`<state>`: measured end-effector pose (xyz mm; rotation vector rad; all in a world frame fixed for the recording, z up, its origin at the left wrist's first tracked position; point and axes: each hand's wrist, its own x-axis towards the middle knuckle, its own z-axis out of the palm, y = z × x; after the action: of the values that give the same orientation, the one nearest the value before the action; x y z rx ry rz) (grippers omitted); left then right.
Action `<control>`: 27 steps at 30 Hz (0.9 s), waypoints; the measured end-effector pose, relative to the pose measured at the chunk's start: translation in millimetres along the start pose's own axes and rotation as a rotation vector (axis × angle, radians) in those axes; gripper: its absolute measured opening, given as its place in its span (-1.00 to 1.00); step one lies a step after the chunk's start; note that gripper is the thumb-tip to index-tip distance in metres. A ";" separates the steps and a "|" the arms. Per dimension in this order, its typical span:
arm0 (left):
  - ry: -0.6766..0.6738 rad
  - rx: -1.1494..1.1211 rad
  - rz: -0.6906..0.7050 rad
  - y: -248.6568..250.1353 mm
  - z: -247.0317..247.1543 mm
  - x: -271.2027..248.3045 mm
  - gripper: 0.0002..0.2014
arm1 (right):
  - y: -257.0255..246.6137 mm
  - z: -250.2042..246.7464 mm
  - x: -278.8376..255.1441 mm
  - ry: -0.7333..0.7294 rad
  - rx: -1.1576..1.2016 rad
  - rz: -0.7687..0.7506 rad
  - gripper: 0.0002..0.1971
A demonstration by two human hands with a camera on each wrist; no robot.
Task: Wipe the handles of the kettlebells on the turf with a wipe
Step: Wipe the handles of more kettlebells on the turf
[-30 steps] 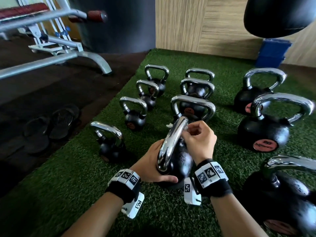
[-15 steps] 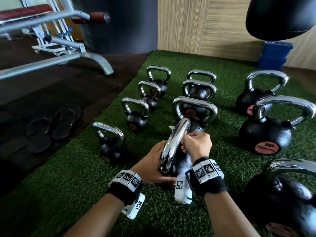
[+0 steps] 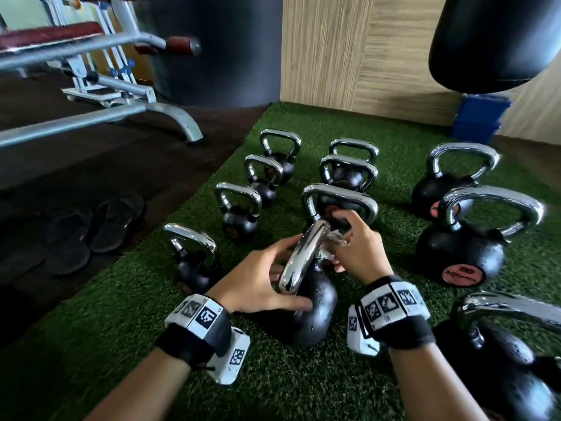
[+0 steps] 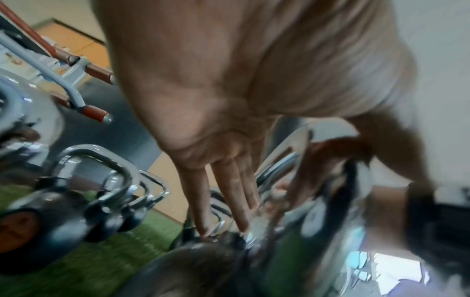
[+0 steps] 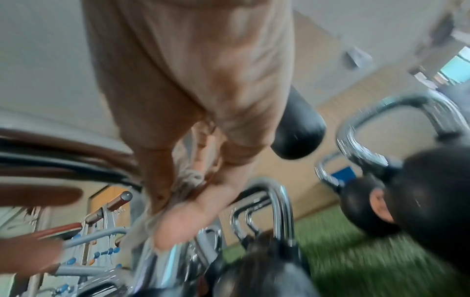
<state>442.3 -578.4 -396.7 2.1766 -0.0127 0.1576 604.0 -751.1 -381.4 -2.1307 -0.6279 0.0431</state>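
A black kettlebell [image 3: 312, 311] with a chrome handle [image 3: 300, 259] stands on the green turf [image 3: 127, 335] in front of me. My left hand [image 3: 258, 278] rests on its left side, thumb across the black body. The fingers [image 4: 229, 193] lie straight and touch the base of the handle [image 4: 284, 156]. My right hand [image 3: 355, 253] pinches a crumpled white wipe [image 3: 334, 238] against the right side of the handle near its far end. In the right wrist view the wipe [image 5: 189, 178] is bunched between thumb and fingers. That view is blurred.
Several more kettlebells stand around: small ones [image 3: 194, 262] to the left and behind, large ones [image 3: 461, 250] to the right, one [image 3: 501, 369] close by my right forearm. Black sandals [image 3: 94, 226] and a bench frame [image 3: 121, 113] are on the dark floor at left. A punch bag [image 3: 498, 41] hangs over a blue bin [image 3: 479, 117].
My right hand has loosened from a tight fist on the handle's far end, so the wipe now shows between its fingers. The left hand stays on the kettlebell.
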 end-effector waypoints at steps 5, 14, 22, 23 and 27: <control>0.125 0.091 0.044 24.2 2.2 3.8 -0.03 | -16.6 -15.7 19.3 -0.310 -0.257 -0.281 -0.33; -0.220 0.473 -0.029 25.4 -55.9 36.1 0.01 | -33.8 -46.7 -7.5 -0.283 -0.477 -0.234 -0.65; -0.452 0.705 -0.002 40.0 -88.0 78.0 -0.12 | -36.3 -45.5 -63.4 -0.193 -0.459 -0.176 -0.84; -0.460 0.713 0.011 40.1 -88.6 80.0 -0.14 | -35.5 -44.2 -66.5 -0.175 -0.460 -0.178 -0.85; -0.454 0.742 0.029 39.8 -87.3 83.4 -0.16 | -34.6 -44.9 -67.9 -0.166 -0.448 -0.176 -0.84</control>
<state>512.8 -525.7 -304.9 2.9060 -0.2825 -0.3792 541.7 -799.1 -340.7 -2.5070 -0.9965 -0.0206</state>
